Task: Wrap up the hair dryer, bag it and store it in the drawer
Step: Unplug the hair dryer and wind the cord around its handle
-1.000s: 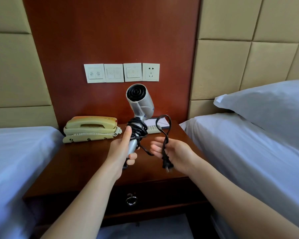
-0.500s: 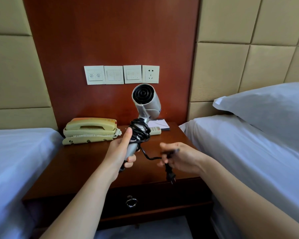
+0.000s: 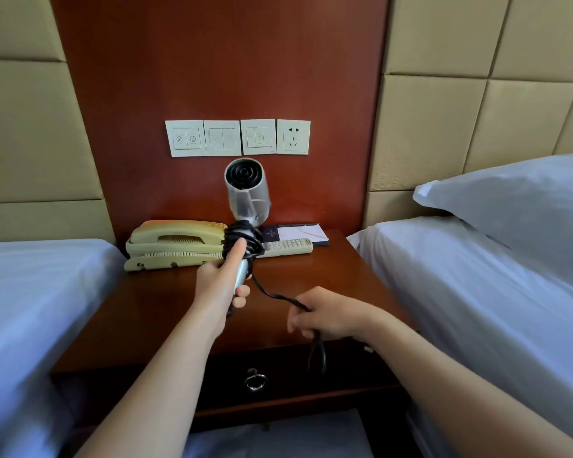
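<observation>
My left hand grips the handle of a silver hair dryer held upright above the wooden nightstand, its black grille toward me. Black cord is coiled in several turns around the top of the handle, under my thumb. A free length of cord runs down and right into my right hand, which is closed on it. The plug end hangs below that hand, in front of the shut drawer with its metal ring pull. No bag is in view.
A beige telephone, a white remote and a notepad folder lie at the back of the nightstand. Wall switches and a socket sit above. White-sheeted beds flank both sides, with a pillow at right.
My right hand has swung down and toward me with the cord, and the loop it held has pulled out into one line. The dryer moved slightly left and back.
</observation>
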